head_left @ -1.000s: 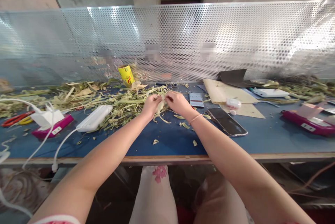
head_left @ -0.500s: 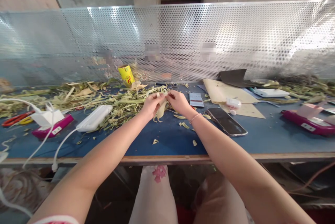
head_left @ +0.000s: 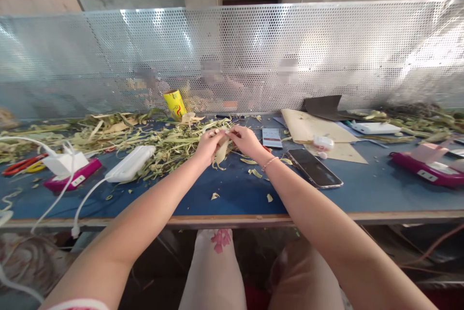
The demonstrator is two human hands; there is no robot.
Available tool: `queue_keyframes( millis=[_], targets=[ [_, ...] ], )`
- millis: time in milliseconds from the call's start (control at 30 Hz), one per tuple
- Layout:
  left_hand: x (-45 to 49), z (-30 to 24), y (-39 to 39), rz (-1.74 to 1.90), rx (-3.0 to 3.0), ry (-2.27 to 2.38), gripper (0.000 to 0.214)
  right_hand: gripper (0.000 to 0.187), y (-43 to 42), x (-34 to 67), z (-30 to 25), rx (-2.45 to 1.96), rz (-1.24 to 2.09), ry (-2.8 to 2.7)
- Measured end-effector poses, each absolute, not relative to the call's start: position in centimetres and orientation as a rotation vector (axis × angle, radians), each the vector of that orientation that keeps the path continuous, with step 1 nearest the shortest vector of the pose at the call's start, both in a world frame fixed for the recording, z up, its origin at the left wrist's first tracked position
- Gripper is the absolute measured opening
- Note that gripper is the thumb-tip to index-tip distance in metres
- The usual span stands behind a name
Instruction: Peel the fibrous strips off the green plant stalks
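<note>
Between my two hands is a pale, dried leaf point(head_left: 222, 151), its broad end hanging down above the blue table. My left hand point(head_left: 210, 146) pinches it from the left side with fingers closed. From the right, the closed fingertips of my right hand point(head_left: 245, 140) grip its upper edge, close against the left fingertips. The fingers partly cover the top of the leaf. Just behind and left of my hands lies a heap of dried, pale green plant strips point(head_left: 170, 141). Small leaf scraps point(head_left: 255, 173) lie near my right wrist.
A black phone point(head_left: 314, 169) and an earbud case point(head_left: 323, 143) lie to the right, by brown paper point(head_left: 308, 126). At left are a white power bank point(head_left: 131, 164), a magenta power strip point(head_left: 74, 177) and scissors point(head_left: 23, 165). A yellow can point(head_left: 174, 105) stands before the perforated metal screen point(head_left: 253, 59).
My hands stay in nearly the same place. The fingertips have shifted slightly on the leaf, whose hanging end is turned a little.
</note>
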State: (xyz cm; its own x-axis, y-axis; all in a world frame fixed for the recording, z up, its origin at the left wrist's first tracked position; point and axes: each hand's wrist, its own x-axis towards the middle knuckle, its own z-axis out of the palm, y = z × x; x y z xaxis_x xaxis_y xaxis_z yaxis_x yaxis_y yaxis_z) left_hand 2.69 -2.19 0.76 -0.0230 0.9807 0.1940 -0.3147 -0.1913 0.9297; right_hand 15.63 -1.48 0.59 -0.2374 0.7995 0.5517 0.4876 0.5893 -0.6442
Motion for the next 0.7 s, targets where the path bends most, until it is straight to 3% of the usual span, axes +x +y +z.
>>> queue_keyframes(
  millis=[200, 400, 567, 700],
  targets=[
    [2.7, 0.4, -1.8, 1.474, 1.185, 0.909, 0.011, 0.014, -1.8, 15.8, 0.6, -0.927, 0.096, -1.998],
    [2.3, -0.4, -0.9, 1.536, 1.29, 0.95, 0.018, 0.015, -2.5, 15.7, 1.0, -0.955, -0.045, -2.092],
    [1.9, -0.7, -0.4, 1.654, 1.356, 1.029, 0.02, 0.013, -2.9, 14.9, 1.3, -1.061, 0.16, -1.944],
    [1.9, -0.2, -1.0, 1.687, 1.393, 1.076, 0.019, 0.027, -3.0, 14.6, 1.1, -1.185, 0.462, -1.878]
  ],
)
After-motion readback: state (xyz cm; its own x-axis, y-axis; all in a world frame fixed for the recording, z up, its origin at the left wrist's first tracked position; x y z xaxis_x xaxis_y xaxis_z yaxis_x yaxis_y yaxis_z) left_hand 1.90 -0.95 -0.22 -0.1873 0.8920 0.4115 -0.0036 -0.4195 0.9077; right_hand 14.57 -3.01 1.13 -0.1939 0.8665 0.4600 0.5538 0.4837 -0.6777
